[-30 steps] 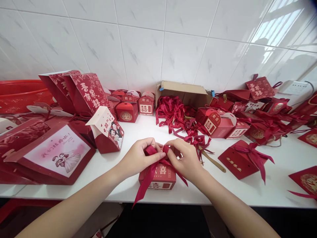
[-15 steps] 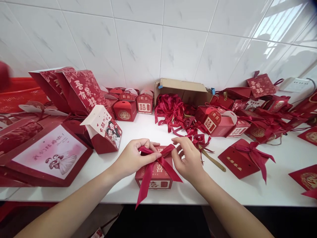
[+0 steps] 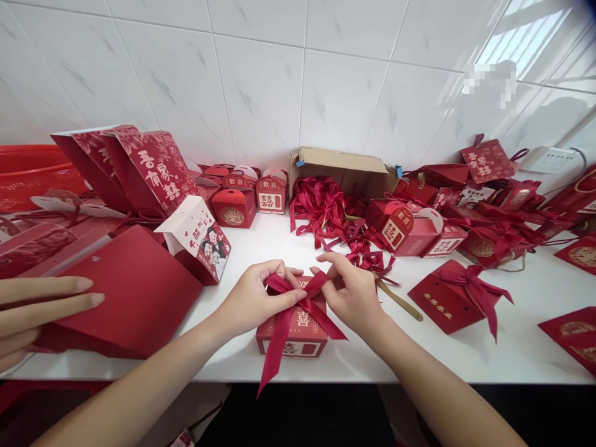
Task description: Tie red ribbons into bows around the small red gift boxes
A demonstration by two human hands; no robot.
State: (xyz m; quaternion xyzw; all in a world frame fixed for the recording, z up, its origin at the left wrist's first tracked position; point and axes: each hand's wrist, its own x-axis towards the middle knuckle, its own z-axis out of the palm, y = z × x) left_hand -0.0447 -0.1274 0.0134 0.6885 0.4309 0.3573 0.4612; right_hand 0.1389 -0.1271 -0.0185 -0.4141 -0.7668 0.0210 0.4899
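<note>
From here the red ribbon (image 3: 280,333) is looped into a bow on top of the small red box (image 3: 298,333), which sits on the white table (image 3: 361,366) between and just below both hands; 2 loops and 2 tails show, so I'd judge it mostly tied, with maybe just tightening left, while 1 bow-tied box (image 3: 435,301) lies right of the right hand (image 3: 351,292). Left hand (image 3: 258,297) reaches in with its thumb clamping the ribbon near the knot; right hand has its index lifted, other fingers curled at the right loop, can't tell if gripping.
</note>
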